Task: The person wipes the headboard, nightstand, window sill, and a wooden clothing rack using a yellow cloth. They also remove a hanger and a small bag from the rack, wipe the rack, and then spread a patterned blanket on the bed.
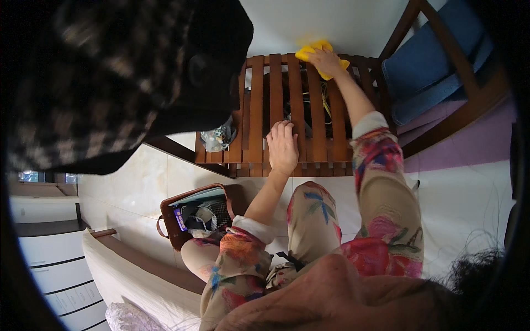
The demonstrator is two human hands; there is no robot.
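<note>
A brown slatted wooden bench (pixel 256 116) stands in front of me against a pale wall. At its far edge my right hand (pixel 327 59) is pressed onto a yellow cloth (pixel 338 65), fingers over it, the cloth bunched around them. Nearer to me, my left hand (pixel 284 148) rests on the middle slats with its fingers bent around one; the fingertips are partly hidden. Beneath the slats, between the two hands, yellow-green cords (pixel 326 105) show through the gaps. A patterned clear plastic bag (pixel 218 137) sits by the bench's left end.
Close on the upper left hangs a blurred dark checked fabric item (pixel 138 83), covering part of the bench. Blue jeans (pixel 436 55) drape at the right end, above a purple cloth (pixel 458 143). An open brown basket (pixel 175 243) stands on the tiles, near white drawers (pixel 61 276).
</note>
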